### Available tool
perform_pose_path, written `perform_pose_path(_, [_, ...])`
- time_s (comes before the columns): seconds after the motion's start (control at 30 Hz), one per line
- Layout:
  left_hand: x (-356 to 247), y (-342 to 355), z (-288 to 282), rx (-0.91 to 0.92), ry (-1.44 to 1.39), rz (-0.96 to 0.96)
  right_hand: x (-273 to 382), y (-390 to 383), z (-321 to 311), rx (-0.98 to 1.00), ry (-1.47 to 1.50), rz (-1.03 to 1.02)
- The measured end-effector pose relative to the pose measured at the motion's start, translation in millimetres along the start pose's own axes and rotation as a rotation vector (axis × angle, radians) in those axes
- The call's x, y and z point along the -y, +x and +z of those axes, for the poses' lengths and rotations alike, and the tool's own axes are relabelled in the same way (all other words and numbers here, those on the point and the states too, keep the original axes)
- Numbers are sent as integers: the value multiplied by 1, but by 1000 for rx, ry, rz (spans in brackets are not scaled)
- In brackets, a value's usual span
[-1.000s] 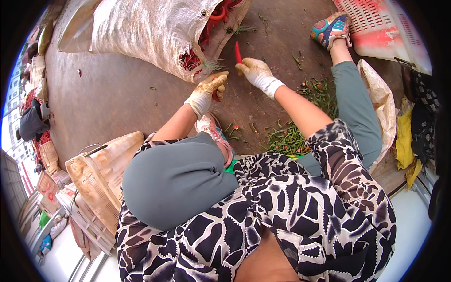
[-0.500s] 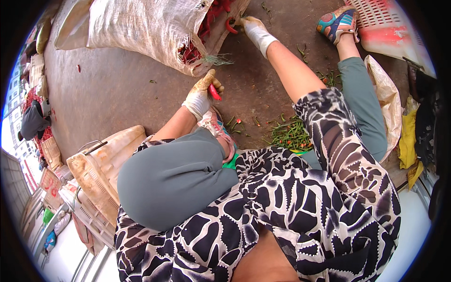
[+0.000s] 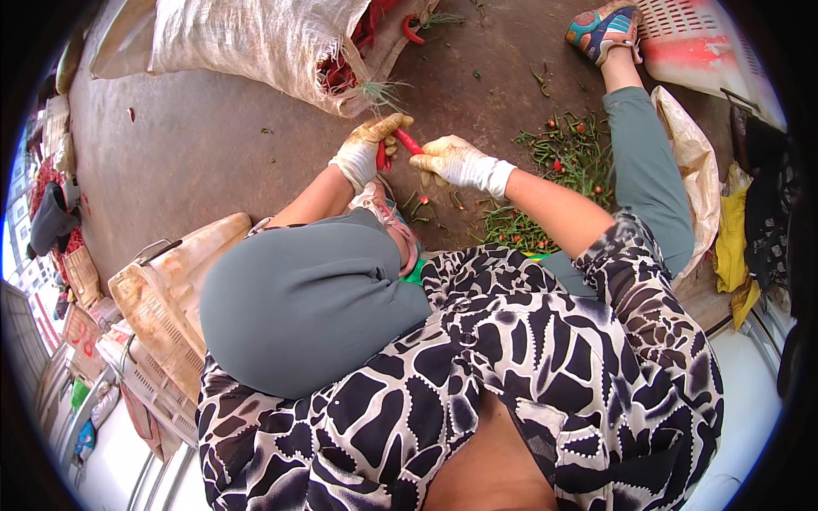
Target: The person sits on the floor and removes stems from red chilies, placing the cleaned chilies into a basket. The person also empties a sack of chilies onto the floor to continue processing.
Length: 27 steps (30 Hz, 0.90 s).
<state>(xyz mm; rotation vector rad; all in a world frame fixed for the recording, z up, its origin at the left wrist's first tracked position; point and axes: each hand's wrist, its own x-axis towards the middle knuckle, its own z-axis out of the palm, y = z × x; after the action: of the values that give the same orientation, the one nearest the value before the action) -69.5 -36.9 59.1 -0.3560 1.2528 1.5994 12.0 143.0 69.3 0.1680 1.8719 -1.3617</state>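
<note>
We kept our left hand (image 3: pixel 368 152), in its stained white cotton glove, with fingers clamped on a slim red chilli pepper (image 3: pixel 407 140) held above the brown concrete floor (image 3: pixel 213 153), just below the mouth of the white woven sack (image 3: pixel 256 43). Our gloved right hand (image 3: pixel 456 160) met it, fingers pinched on the pepper's other end. We judged a steady grip and clean twist best, dropping waste onto the heap of green stems (image 3: pixel 554 170).
</note>
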Motion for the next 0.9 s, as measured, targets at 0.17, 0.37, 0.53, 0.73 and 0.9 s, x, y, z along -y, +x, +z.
perform_pose_path(0.17, [-19, -18, 11, -133, 295, 204, 11, 21, -23, 151, -1330, -140])
perform_pose_path(0.37, [27, -15, -27, 26, -68, -335, -7, 115, -122, -806, -861, -406])
perform_pose_path(0.53, [91, 4, -66, 1094, -330, -607, 8, 154, -128, -762, -850, -385])
perform_pose_path(0.73, [57, -10, -43, 20, -151, -173, -1, 72, -69, -546, -1071, -571])
perform_pose_path(0.9, [18, -29, -12, 53, 157, -214, 8, -8, 0, -201, -1292, -810])
